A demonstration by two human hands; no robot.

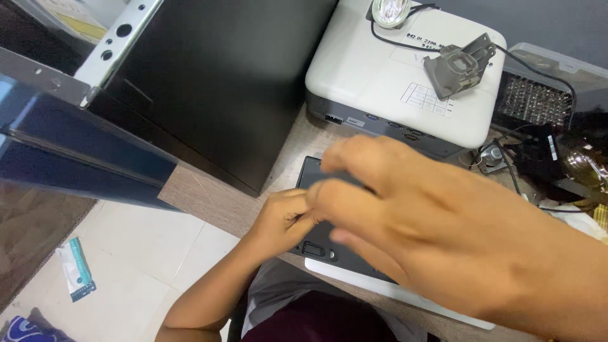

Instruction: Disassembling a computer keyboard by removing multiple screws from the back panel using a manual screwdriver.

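Resting at the near table (209, 199) edge, a dark flat device (316, 237) lies under both hands, long axis running left-near to right-far, latch side facing the person. Left hand (282, 218), fingers curled, pinches its left end. Right hand (437, 234), blurred, hovers spread above, holding nothing; left is closer.

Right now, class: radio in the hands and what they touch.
Left hand gripping dark flat device. Right hand hovering above, blurred, fingers spread. White projector behind.
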